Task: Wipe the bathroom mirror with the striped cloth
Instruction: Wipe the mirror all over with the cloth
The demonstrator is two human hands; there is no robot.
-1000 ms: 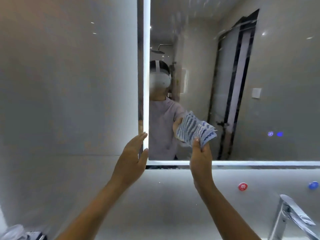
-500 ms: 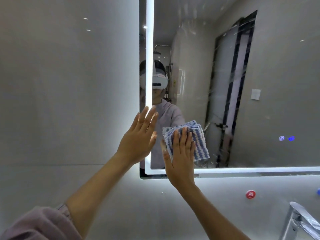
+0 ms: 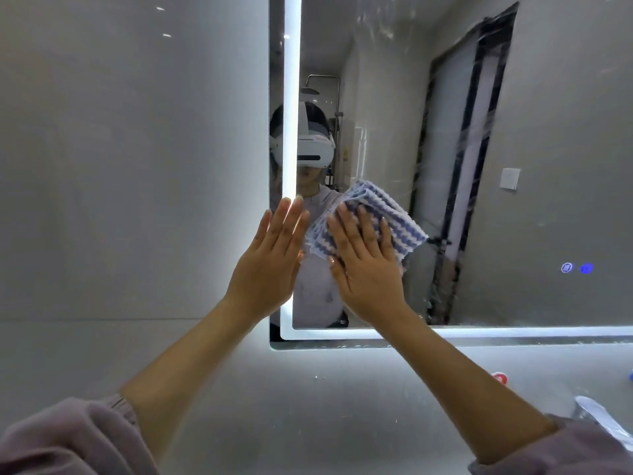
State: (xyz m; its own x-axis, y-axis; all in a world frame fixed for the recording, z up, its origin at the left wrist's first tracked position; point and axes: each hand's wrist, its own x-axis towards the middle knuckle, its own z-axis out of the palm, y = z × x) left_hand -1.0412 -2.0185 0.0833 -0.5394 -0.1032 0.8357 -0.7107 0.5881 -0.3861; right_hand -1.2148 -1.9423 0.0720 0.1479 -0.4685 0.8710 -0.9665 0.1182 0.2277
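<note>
Well, the right hand [image 3: 366,265] lay flat on the cloth [image 3: 387,221], its fingers [image 3: 364,228] straight and spread, pressing the folded pad against the mirror [image 3: 548,132] rather than curling round it; nothing was pinched. The cloth sat low on the glass, near the mirror's bottom left corner and just right of the light strip [image 3: 292,97]; most of it stuck out above and to the right of the fingertips, with only a small corner showing on the thumb side. Its stripes ran slantwise, climbing to the upper left.

The left hand [image 3: 270,265] stood just beside it, palm forward, fingers straight and together, over the lit left edge; it held nothing, and I could not tell whether it touched the glass or only hovered.

From where I stood the coming stroke seemed to turn on one thing: nearly all the glass lay to the right of and above the cloth, with pale smears showing high up over the door's reflection; so the right hand, the one on the cloth, was placed to carry it that way. With flat fingers only, I judged the pad might slip or unfold if pressure eased.
</note>
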